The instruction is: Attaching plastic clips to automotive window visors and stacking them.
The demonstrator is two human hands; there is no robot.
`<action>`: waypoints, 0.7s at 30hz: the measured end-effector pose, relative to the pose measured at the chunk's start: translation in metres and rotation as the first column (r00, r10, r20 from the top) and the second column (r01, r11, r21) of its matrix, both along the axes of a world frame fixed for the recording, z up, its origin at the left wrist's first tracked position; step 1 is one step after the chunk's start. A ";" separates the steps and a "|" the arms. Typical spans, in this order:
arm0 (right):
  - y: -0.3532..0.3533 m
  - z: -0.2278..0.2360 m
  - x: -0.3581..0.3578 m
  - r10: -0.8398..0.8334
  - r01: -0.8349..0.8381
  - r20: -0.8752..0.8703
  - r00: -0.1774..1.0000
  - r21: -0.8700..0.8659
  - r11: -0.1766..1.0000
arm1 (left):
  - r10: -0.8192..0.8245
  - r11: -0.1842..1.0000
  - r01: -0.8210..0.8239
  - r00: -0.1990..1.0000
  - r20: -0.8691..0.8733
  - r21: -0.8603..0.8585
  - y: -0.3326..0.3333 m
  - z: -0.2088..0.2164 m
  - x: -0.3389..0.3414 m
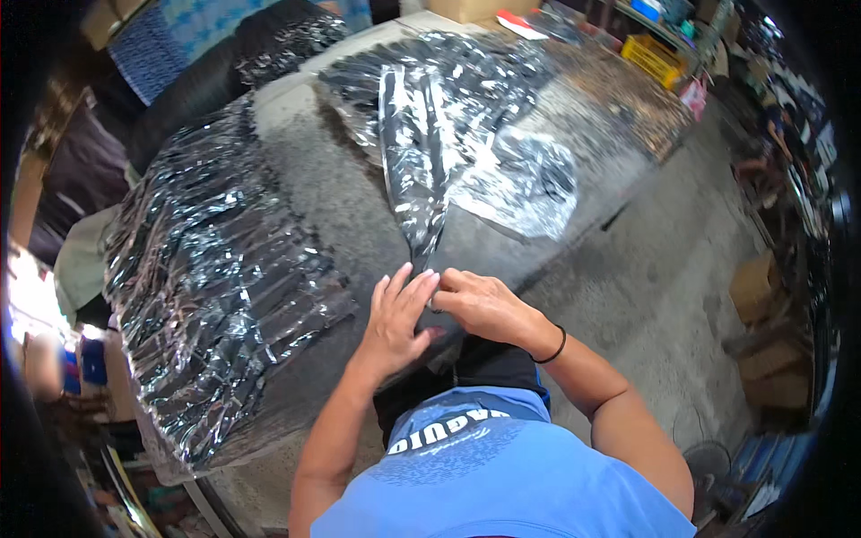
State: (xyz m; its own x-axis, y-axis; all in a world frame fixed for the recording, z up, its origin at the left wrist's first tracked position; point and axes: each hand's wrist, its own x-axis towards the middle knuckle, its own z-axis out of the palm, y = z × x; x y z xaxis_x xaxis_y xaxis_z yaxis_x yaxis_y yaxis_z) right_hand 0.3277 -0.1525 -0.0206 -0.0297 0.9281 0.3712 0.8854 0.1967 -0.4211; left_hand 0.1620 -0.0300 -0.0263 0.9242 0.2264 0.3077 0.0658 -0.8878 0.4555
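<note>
Film strip [415,170], black and shiny, lies straight ahead of your fingers, its long axis running from its broad end toward the table's [336,202] far edge down to a narrow, gathered end near the middle of the near edge. Both your hands are at that narrow end. Your left hand [392,316] is the nearer, its fingers extended and close together across the film, thumb held apart, pressing rather than gripping by the look of it. Your right hand [482,300] sits just beside it, fingers curled in and thumb drawn close to the index; you cannot tell from here what, if anything, they pinch. A clear sheet [534,184] lies right of the strip, toward the near edge, and a pleated pile [211,278] covers the table's left edge.
</note>
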 end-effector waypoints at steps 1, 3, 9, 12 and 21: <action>-0.009 0.008 -0.001 -0.025 0.025 -0.005 1.000 -0.008 1.000 | -0.085 0.994 0.080 0.995 -0.052 -0.077 0.002 0.001 0.008; -0.025 0.020 -0.001 0.047 -0.047 -0.009 0.999 -0.063 0.997 | -0.103 0.976 0.100 0.995 -0.005 -0.194 -0.003 0.010 0.022; -0.040 0.044 0.062 -0.059 0.057 -0.446 0.893 -0.018 0.998 | -0.047 0.964 -0.002 0.983 -0.178 -0.264 -0.001 0.018 0.029; -0.037 -0.009 0.152 -0.538 0.673 -0.656 0.530 -0.060 0.737 | 0.216 0.842 -0.090 0.960 0.179 -0.532 0.025 0.022 0.027; 0.002 -0.089 0.188 -0.721 0.720 -0.015 0.693 -0.038 0.693 | 0.520 0.786 -0.133 0.670 0.530 -0.604 0.044 0.082 0.008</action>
State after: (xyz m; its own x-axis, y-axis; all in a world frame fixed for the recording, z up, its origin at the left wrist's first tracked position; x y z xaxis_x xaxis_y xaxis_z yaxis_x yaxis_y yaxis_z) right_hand 0.5156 -0.1505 -0.1099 0.6616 0.6703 0.3362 0.7394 -0.5087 -0.4410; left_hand 0.1703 0.0143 0.0560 0.3639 0.7616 0.5362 -0.1709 -0.5113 0.8422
